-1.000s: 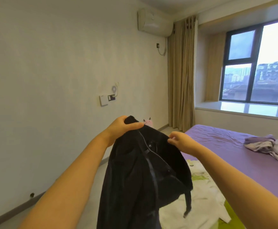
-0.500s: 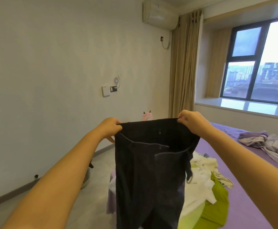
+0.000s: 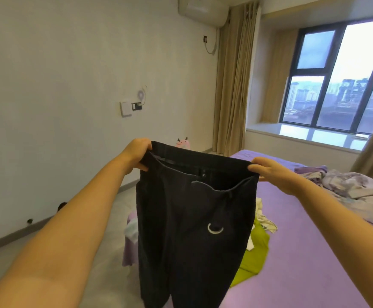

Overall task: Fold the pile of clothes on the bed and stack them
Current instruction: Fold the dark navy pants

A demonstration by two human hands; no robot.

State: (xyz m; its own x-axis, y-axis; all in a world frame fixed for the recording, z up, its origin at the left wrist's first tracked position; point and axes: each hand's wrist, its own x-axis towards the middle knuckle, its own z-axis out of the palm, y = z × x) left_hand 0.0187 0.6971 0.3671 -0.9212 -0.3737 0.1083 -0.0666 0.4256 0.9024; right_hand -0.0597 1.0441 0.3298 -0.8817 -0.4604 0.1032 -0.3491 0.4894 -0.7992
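A second ago the dark pants (image 3: 194, 218) hung in a bunch from two hands held close together. Now the hands have moved apart and the waistband is pulled out wide and flat. The left hand (image 3: 140, 152) pinches the left end of the waistband. The right hand (image 3: 267, 173) pinches the right end, thumb on the near side. The pants hang straight down in the air, over the near left corner of the purple bed (image 3: 314, 252), and do not seem to touch it. A small metal ring (image 3: 215, 228) shows on the front.

This likely means the pants are now opened up and ready to be folded, but no fold is made yet. The pile of clothes (image 3: 256, 245), green and white, lies on the bed behind the pants, not yet folded. More crumpled purple cloth (image 3: 354, 190) lies by the far right edge of the bed.
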